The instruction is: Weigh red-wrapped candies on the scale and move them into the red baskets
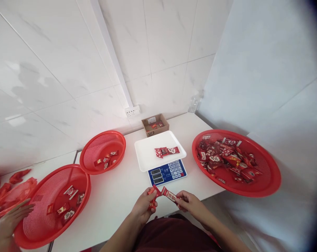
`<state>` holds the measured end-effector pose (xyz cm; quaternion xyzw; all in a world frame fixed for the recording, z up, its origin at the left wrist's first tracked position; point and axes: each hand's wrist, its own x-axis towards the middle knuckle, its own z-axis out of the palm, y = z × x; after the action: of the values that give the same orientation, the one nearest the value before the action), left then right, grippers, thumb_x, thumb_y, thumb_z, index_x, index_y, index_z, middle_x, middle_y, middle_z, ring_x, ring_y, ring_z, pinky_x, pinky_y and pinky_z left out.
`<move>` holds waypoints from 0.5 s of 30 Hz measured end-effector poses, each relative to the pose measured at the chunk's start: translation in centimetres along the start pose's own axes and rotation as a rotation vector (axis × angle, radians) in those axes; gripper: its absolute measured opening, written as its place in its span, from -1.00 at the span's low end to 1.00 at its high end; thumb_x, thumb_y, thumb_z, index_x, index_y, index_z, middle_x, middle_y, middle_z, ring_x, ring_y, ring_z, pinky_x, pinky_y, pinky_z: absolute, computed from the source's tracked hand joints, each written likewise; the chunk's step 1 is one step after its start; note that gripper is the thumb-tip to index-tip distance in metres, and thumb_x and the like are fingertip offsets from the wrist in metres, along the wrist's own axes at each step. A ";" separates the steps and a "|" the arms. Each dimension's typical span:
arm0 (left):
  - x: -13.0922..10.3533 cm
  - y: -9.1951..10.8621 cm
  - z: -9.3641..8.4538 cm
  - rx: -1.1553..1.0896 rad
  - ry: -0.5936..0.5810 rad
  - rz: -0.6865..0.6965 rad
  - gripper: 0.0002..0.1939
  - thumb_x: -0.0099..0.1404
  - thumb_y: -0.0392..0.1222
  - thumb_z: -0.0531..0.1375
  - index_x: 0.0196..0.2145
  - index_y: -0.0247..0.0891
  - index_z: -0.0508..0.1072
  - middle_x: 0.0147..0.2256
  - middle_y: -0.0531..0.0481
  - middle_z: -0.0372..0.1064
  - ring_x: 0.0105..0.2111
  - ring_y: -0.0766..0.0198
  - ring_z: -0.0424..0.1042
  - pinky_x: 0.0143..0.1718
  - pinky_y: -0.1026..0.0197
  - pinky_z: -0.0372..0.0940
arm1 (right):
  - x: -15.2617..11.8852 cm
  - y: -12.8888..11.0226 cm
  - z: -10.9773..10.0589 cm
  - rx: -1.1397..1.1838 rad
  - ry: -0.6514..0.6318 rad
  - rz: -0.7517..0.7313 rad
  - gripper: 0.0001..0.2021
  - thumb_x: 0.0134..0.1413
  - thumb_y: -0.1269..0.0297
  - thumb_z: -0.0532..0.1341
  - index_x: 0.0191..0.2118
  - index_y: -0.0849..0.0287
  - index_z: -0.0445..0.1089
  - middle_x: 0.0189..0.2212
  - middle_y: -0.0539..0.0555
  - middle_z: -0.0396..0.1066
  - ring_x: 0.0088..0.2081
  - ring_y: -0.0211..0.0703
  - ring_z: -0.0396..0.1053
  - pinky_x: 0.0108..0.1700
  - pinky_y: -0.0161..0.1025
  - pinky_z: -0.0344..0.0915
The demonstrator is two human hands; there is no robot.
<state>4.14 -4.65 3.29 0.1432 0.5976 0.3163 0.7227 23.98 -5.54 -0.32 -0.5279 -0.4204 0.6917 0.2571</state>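
Note:
Red-wrapped candies are pinched in my left hand, close to the table's front edge. My right hand grips one end of a long red and cream wrapped candy bar, whose other end reaches towards my left hand. Just beyond my hands stands a digital scale with a blue keypad. Its white tray carries a few red-wrapped candies lying side by side. To the right, a large red basket holds a heap of mixed wrapped candies.
Two more red baskets, one farther back and one nearer, hold several candies at left. A co-worker's hand touches the nearer one, beside red plastic bags. A small cardboard box stands behind the scale. A wall borders the right side.

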 end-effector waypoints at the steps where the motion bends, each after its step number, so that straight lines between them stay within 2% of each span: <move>1: 0.1 0.1 0.0 0.007 0.005 0.006 -0.59 -0.02 -0.04 0.31 -0.29 -0.23 0.24 -0.46 0.14 0.23 -0.69 0.57 0.14 -0.75 0.48 -0.14 | 0.1 0.1 -0.1 -0.001 0.005 0.000 -0.66 -0.16 -0.03 0.21 -0.41 0.17 0.29 -0.60 -0.06 0.29 -0.53 -0.30 0.22 -0.47 -0.33 0.12; 4: 0.0 0.6 -0.1 0.040 0.014 0.044 -0.52 -0.08 0.01 0.34 -0.28 -0.24 0.26 -0.42 0.10 0.28 -0.68 0.57 0.14 -0.74 0.47 -0.13 | 0.4 0.2 -0.7 -0.015 0.034 -0.010 -0.66 -0.16 -0.03 0.20 -0.41 0.18 0.30 -0.60 -0.06 0.30 -0.54 -0.30 0.22 -0.47 -0.33 0.12; 8: -0.5 1.4 -0.2 0.119 -0.037 0.140 -0.54 -0.06 0.07 0.31 -0.33 -0.28 0.28 -0.40 0.04 0.34 -0.69 0.56 0.13 -0.73 0.42 -0.14 | 0.9 -0.5 -2.0 -0.027 0.097 -0.014 -0.65 -0.19 -0.03 0.20 -0.40 0.18 0.31 -0.58 -0.04 0.32 -0.50 -0.26 0.26 -0.45 -0.31 0.15; 11: -0.9 1.6 -0.3 0.151 -0.037 0.170 -0.57 -0.04 0.07 0.29 -0.36 -0.29 0.29 -0.43 0.05 0.33 -0.69 0.55 0.13 -0.72 0.40 -0.17 | 1.9 -1.5 -3.4 -0.031 0.180 -0.027 -0.64 -0.23 -0.04 0.21 -0.41 0.17 0.31 -0.57 -0.03 0.32 -0.51 -0.25 0.25 -0.45 -0.29 0.17; 15: -0.8 1.4 -0.6 0.141 -0.028 0.143 -0.58 -0.05 0.06 0.29 -0.35 -0.29 0.30 -0.41 0.03 0.34 -0.68 0.54 0.14 -0.70 0.39 -0.17 | 4.4 -3.8 -5.2 -0.016 0.329 -0.053 -0.67 -0.23 -0.01 0.24 -0.43 0.17 0.32 -0.53 0.01 0.36 -0.48 -0.22 0.29 -0.43 -0.26 0.21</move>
<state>3.05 -4.18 4.59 0.2404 0.5966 0.3220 0.6947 27.16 1.55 0.19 -0.6247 -0.3917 0.5857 0.3365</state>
